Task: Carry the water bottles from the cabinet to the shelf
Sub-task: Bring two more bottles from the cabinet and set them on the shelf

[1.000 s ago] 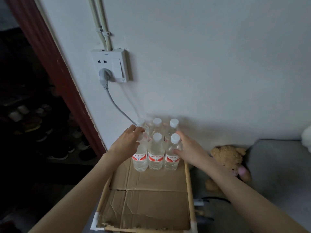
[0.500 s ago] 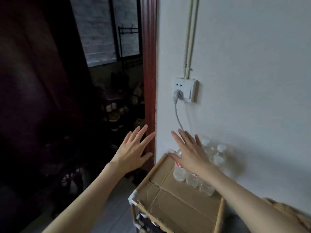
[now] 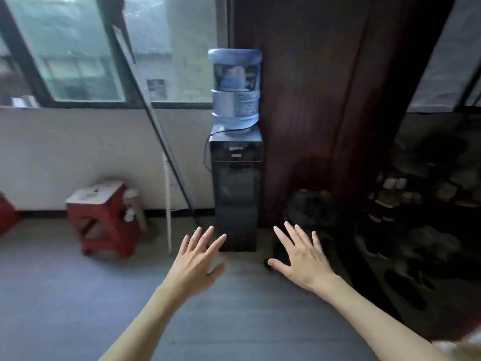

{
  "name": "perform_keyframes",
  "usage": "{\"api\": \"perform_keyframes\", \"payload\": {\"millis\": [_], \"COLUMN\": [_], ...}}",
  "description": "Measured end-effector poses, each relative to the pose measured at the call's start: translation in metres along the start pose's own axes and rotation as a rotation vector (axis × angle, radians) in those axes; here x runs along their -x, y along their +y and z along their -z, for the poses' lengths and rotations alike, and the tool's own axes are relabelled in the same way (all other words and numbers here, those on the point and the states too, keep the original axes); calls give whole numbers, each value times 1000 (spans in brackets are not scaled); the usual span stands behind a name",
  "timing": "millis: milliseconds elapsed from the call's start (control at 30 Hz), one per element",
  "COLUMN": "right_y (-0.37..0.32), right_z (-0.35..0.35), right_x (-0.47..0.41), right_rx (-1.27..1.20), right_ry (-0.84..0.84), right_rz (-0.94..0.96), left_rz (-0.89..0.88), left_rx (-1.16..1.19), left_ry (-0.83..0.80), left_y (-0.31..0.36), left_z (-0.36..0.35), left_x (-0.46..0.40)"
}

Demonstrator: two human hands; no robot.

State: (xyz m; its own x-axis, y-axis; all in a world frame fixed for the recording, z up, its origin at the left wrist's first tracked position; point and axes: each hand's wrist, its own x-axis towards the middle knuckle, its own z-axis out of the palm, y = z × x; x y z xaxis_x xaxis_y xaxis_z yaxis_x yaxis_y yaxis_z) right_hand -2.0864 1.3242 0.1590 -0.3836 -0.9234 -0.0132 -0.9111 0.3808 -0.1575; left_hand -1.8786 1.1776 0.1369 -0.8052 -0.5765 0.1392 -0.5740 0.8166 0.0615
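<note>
a window (image 3: 86, 48) is spanning the wall left of the water dispenser (image 3: 235, 188), a red stool (image 3: 102, 217) is standing to its left, and both hands, left (image 3: 195, 264) and right (image 3: 302, 259), are spreading wide and empty before it; no small water bottles are showing.

Both arms are extended forward over a grey floor (image 3: 65, 295), with the left hand (image 3: 194, 261) and the right hand (image 3: 303, 259) held apart, palms down, fingers straight and spread, and nothing held in either. Ahead of the hands, a dark water dispenser (image 3: 236, 188) topped by a blue water jug (image 3: 235, 87) is positioned against a dark red wooden panel (image 3: 325, 100), below a window (image 3: 104, 48). A red stool (image 3: 100, 217) is located to the left near the white wall (image 3: 78, 152), and dim shelves of shoes (image 3: 421, 204) are seen at the right.
</note>
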Motion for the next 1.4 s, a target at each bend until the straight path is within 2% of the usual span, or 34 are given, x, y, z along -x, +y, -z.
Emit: {"api": "perform_keyframes", "payload": {"millis": [233,433,633,733,867,1067,1200,1400], "right_y": [-264,-457,-624,-701,-804,-951,-1040,-1202], "right_z": [-45,-75,-97,-103,-103,-126,-153,-189], "right_x": [-91,-140,-189,-221,-264,-308,-333,-373], "right_rx": [-51,-54,-80,-74,-77,-55,-46,-98], "right_ry": [-72,-93,-115,-116,-122,-191,-198,-175], "right_rz": [428,761,1020,1135,1262,1404,1460,1495], "left_rz": [508,827,1066,1167,1259,1464,1558,1620], "left_rx": [30,-46,-49,-52,-42,-34,-30,-6], "left_ry": [-39,-6,78,108,64,137,159,175], "left_y": [-219,-337,-446,-504,-580,-691,-762,-906], "left_z": [33,62,80,87,99,125,127,131], "left_x": [161,270,324,340,354,390,424,477]}}
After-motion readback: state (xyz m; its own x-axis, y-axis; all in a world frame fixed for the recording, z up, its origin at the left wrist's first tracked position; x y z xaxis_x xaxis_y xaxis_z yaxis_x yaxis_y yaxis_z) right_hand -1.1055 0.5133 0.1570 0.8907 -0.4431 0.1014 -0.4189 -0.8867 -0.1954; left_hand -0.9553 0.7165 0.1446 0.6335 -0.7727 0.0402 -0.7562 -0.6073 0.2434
